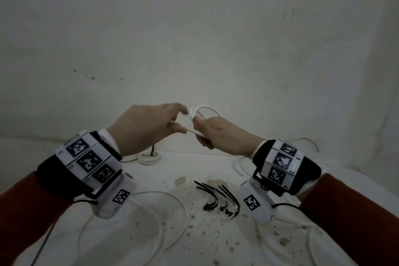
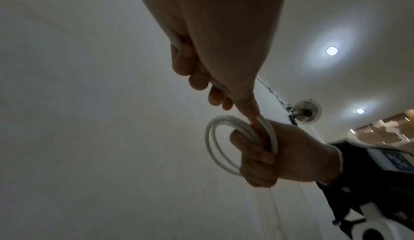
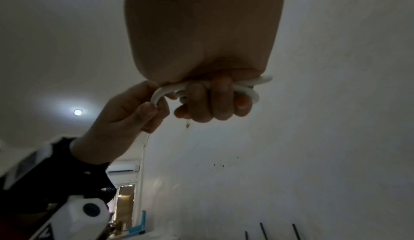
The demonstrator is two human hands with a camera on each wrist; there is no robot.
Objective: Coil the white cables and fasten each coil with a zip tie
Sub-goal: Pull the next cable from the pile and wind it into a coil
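White table [image 1: 168,170] (stained): two hands [image 1: 149,127] coiling one cable [image 1: 205,109].

A white, stained table [image 1: 194,233] carries a bunch of black zip ties [image 1: 220,198] near its middle, a tied cable coil [image 1: 149,157] farther back, and loose white cables [image 1: 164,220] on both sides.

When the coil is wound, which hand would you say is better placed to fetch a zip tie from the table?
Probably the left hand: it only pinches the loose strand, while the right hand grips the coil and should keep it. The zip ties lie between both wrists.
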